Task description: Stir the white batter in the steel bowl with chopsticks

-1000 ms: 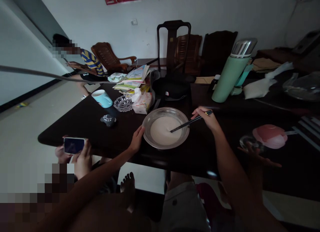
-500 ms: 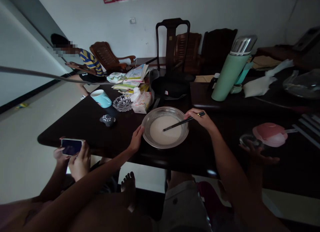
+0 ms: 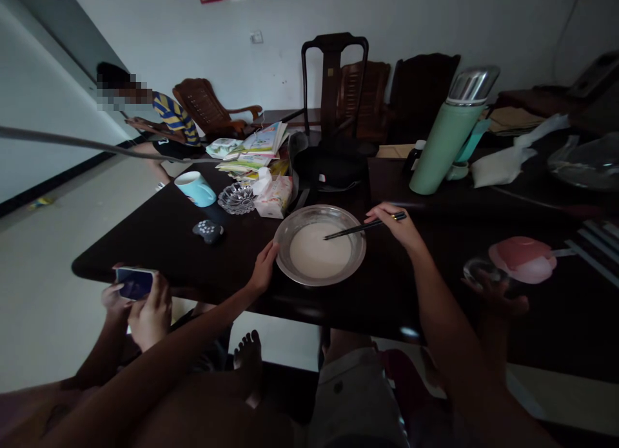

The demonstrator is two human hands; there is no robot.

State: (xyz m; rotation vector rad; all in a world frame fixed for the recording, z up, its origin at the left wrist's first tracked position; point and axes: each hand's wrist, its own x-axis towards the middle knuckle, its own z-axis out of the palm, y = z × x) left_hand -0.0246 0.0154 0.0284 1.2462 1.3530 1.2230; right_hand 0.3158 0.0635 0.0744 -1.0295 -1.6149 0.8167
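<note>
A round metal bowl (image 3: 358, 258) stands near the front edge of the dark table, holding a pale, milky batter-like liquid (image 3: 319, 253). My left hand (image 3: 264, 267) grips the bowl's left rim, thumb at the edge. Dark chopsticks (image 3: 360, 228) are pinched in my right hand (image 3: 394, 222), just beyond the bowl's right rim. They slant down to the left, with their tips at the surface of the liquid. How deep the tips reach, I cannot tell.
Left on the table (image 3: 145, 242) are a blue mug (image 3: 195, 189), glass dish (image 3: 236, 198), tissue pack (image 3: 273, 196) and grey object (image 3: 207, 231). A green thermos (image 3: 445, 145) and pink container (image 3: 522, 260) stand right. Other people's hands hold a phone (image 3: 135, 284) and touch a glass (image 3: 483, 274).
My right hand has shifted slightly right, and the chopstick tips have moved right and away from me across the liquid. My left hand and the bowl stay put.
</note>
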